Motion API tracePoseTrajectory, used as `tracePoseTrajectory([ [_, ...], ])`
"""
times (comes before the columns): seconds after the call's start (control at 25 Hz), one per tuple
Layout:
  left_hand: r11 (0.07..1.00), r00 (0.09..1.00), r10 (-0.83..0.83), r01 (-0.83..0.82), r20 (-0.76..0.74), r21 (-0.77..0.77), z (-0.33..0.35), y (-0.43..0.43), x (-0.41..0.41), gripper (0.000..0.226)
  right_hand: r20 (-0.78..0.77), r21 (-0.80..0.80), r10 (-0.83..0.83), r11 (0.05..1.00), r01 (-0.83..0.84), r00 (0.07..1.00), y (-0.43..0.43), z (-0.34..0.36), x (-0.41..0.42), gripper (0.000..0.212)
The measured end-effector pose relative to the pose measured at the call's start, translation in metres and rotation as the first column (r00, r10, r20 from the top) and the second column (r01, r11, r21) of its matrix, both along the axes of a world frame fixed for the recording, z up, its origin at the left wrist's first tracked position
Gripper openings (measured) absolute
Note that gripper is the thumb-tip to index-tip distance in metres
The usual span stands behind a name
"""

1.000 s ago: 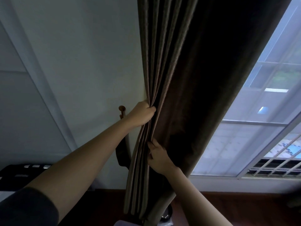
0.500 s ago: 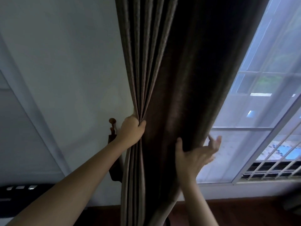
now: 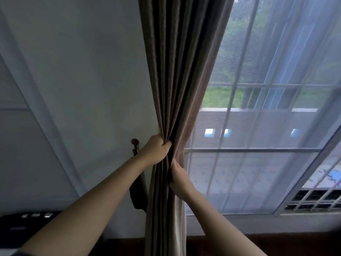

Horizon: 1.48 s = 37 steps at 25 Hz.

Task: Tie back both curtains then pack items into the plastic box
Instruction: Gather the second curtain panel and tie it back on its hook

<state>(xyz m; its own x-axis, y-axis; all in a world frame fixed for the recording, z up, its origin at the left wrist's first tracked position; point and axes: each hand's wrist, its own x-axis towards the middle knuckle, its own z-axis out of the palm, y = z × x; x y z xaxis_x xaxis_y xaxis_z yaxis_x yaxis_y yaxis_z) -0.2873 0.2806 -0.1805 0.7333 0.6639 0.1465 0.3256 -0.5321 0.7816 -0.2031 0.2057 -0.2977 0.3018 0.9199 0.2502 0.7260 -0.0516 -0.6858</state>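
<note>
1. Head view: left hand [image 3: 156,152] is bunching the dark brown pleated fabric curtain [image 3: 171,89], grip curling tight round the folds. The right hand [image 3: 180,179], just below, is pinching the window-side folds.
2. Same view: the curtain is hanging vertical. The round brown wooden wall hook [image 3: 134,141] and the dark hanging fabric strap [image 3: 138,193] are lying just left of the left hand's grip, so that hand looks nearer.

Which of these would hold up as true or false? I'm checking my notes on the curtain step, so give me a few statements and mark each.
1. The left hand grips the gathered brown curtain. True.
2. The right hand hangs free, touching nothing. False: it holds the curtain's folds just below the left hand.
3. A wooden knob hook sits on the wall left of the curtain. True.
4. The curtain is already tied to the hook. False: no tie shows around it; only the hands bunch it.
5. Nothing hangs over the window. False: a white sheer covers it.
</note>
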Motion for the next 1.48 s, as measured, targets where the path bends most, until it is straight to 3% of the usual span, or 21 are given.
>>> tracePoseTrajectory([
  [0.24,0.998,0.997,-0.055,0.053,-0.047,-0.03,0.003,-0.002,0.001,0.016,0.035,-0.042,0.002,0.999,0.0,0.999,0.011,-0.008,-0.003,0.094],
  [0.32,0.996,0.999,-0.025,0.029,-0.049,0.087,0.0,-0.005,0.006,0.029,0.03,-0.039,0.038,0.999,-0.037,0.999,0.014,-0.014,-0.01,0.101],
  [0.4,0.979,0.995,0.101,-0.098,-0.011,0.181,-0.001,-0.007,0.009,0.041,-0.067,-0.008,0.127,0.992,-0.128,0.99,0.008,-0.027,-0.015,0.098],
  [0.48,0.969,0.986,0.165,-0.169,0.041,0.181,-0.001,-0.005,0.007,0.039,-0.282,0.039,0.065,0.998,-0.057,0.957,-0.001,-0.033,-0.016,0.074],
  [0.56,0.985,0.986,0.144,-0.15,0.08,0.084,-0.001,-0.002,0.001,0.028,-0.422,0.114,-0.1,0.98,0.162,0.901,0.0,-0.024,-0.015,0.062],
  [0.68,0.984,0.985,0.066,-0.038,0.158,-0.176,0.0,-0.006,-0.011,0.018,-0.621,0.258,-0.099,0.911,0.322,0.778,0.013,0.023,-0.001,0.051],
  [0.8,0.91,0.981,0.02,0.063,0.195,-0.41,0.004,-0.007,-0.017,0.028,-0.684,0.276,-0.046,0.908,0.317,0.728,0.012,0.064,0.014,0.037],
  [0.88,0.882,0.983,-0.004,0.091,0.186,-0.462,0.006,-0.005,-0.016,0.03,-0.721,0.293,0.023,0.916,0.275,0.693,0.007,0.068,0.018,0.037],
  [1.04,0.936,0.995,-0.059,0.083,0.08,-0.343,0.002,-0.013,-0.016,0.02,-0.81,0.265,0.013,0.9,0.346,0.587,-0.001,0.056,0.015,0.045],
  [1.16,0.996,0.996,-0.082,0.081,-0.031,-0.048,-0.005,0.003,-0.017,0.02,-0.836,0.231,0.017,0.917,0.324,0.549,0.005,0.053,0.017,0.045],
  [1.24,0.986,0.984,-0.107,0.124,-0.14,0.113,-0.004,0.014,-0.015,0.02,-0.84,0.209,0.029,0.939,0.273,0.542,0.006,0.055,0.018,0.042],
  [1.32,0.983,0.979,-0.123,0.142,-0.163,0.113,0.003,0.018,-0.012,0.015,-0.817,0.194,0.016,0.949,0.248,0.576,0.009,0.055,0.023,0.039],
  [1.48,0.981,0.984,-0.14,0.123,-0.109,-0.152,0.014,0.019,-0.002,0.029,-0.741,0.188,0.033,0.969,0.159,0.671,0.009,0.045,0.012,0.036],
])
